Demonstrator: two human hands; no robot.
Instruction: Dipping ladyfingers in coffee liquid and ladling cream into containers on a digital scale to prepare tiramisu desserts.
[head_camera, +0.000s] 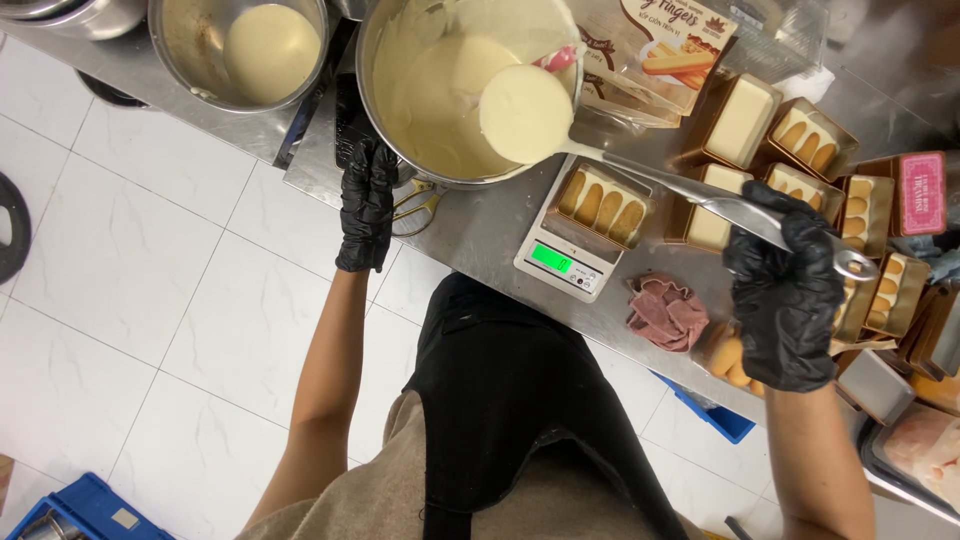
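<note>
My right hand (783, 290), in a black glove, grips the long metal handle of a ladle (525, 112) whose bowl is full of pale yellow cream. The ladle hangs over the rim of a large steel bowl (372, 95) of the same cream. My left hand (367, 205), also gloved in black, grips that bowl's near rim. Just right of the bowl a small gold tin (603, 203) lined with ladyfinger biscuits sits on a white kitchen scale (563, 262) with a lit green display.
Several more gold tins (812, 138) with biscuits or cream crowd the steel counter (490, 225) to the right. A biscuit packet (660, 55) leans behind them, a pink cloth (665, 312) lies at the counter edge, and a second steel bowl (240, 50) stands left. White floor tiles and blue crates (80, 510) lie below.
</note>
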